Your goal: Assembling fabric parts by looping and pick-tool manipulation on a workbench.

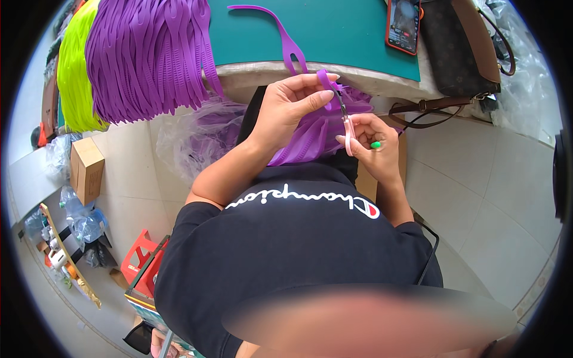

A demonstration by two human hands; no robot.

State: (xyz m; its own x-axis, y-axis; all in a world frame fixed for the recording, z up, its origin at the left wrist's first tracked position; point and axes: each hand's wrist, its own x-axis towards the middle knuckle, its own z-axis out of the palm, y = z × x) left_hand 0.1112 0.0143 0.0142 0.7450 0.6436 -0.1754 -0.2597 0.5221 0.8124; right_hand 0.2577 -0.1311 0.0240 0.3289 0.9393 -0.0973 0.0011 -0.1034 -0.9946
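Note:
My left hand (286,110) pinches a purple rubber strap (324,79) between thumb and fingers, just off the table's near edge. A small pair of scissors (349,132) with pale pink handles is in my right hand (379,143), its blades reaching up to the strap's edge. Whether the blades are apart is too small to tell. A green piece shows on one right finger. Below both hands, more purple straps (304,140) lie in clear plastic over my lap. One single strap (285,39) with a split end rests on the green mat (352,30).
A thick row of purple straps (152,53) hangs over the table's left edge, beside yellow-green straps (76,71). A phone (404,25) and a brown handbag (456,48) sit at the right. On the floor at left are a cardboard box (87,170) and a red stool (142,262).

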